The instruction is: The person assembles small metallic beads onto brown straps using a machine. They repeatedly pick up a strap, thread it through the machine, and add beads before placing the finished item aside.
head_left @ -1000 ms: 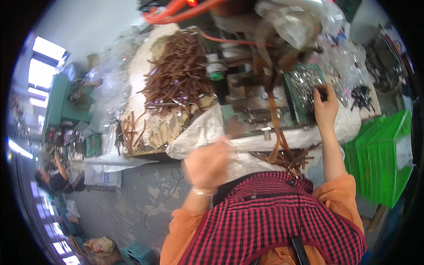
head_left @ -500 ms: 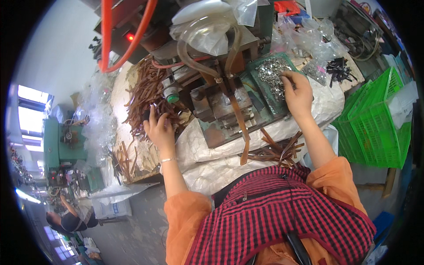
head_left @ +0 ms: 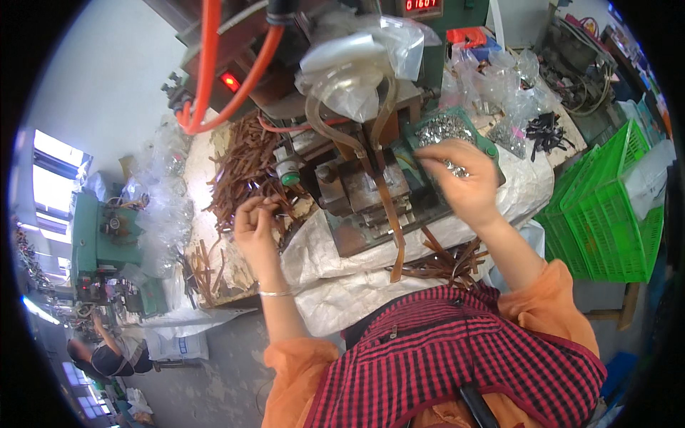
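Workshop bench (head_left: 235, 282): L hand (head_left: 253, 228) pinching brown strips (head_left: 242, 167), R hand (head_left: 464, 178) gripping metal bits (head_left: 457, 169)

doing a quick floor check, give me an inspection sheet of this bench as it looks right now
surface: bench draped in white sheeting, crowded
job's things: pile of brown strips at left; green tray of small silver parts at right; one brown strip hangs off the metal press block
clutter: clear plastic bags, black parts, loose strips at the bench edge
hands: left hand at the strip pile; right hand over the tray, blurred, grip unclear
cables: orange hose looped above the machine
surroundings: green crate, green machine, another person far left
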Motion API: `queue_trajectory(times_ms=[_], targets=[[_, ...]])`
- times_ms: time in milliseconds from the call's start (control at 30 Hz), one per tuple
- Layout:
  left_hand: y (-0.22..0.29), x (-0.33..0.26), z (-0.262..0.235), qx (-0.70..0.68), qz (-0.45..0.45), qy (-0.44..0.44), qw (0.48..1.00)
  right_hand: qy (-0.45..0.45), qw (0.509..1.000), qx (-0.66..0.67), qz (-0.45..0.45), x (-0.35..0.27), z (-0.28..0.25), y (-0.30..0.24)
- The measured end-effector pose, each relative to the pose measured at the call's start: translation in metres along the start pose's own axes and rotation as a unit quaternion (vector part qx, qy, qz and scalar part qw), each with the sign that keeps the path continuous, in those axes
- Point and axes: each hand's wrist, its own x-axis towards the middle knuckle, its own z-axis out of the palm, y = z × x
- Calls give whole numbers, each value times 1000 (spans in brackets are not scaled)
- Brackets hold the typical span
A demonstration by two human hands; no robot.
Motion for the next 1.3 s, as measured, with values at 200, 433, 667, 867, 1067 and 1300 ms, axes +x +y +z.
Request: queue_trajectory(times_ms=[200, 433, 667, 867, 1067, 1300], targets=[[-16, -26, 26, -135, -102, 39, 985, 74, 976, 159, 129, -7, 63, 2], [87, -33, 40, -237, 233, -7, 943, 68, 933, 280, 214, -5, 62, -14], [102, -25, 57, -173, 375, -49, 910, 21, 930, 310, 197, -13, 48, -56], [76, -56, 82, 104, 556, -127, 815, -44, 894, -432, 112, -35, -15, 57], [63, -50, 96, 111, 606, -134, 776, 37, 939, -342, 15, -27, -17, 95], [56, -51, 105, 54, 608, -94, 787, 45, 942, -326, 61, -29, -19, 112]])
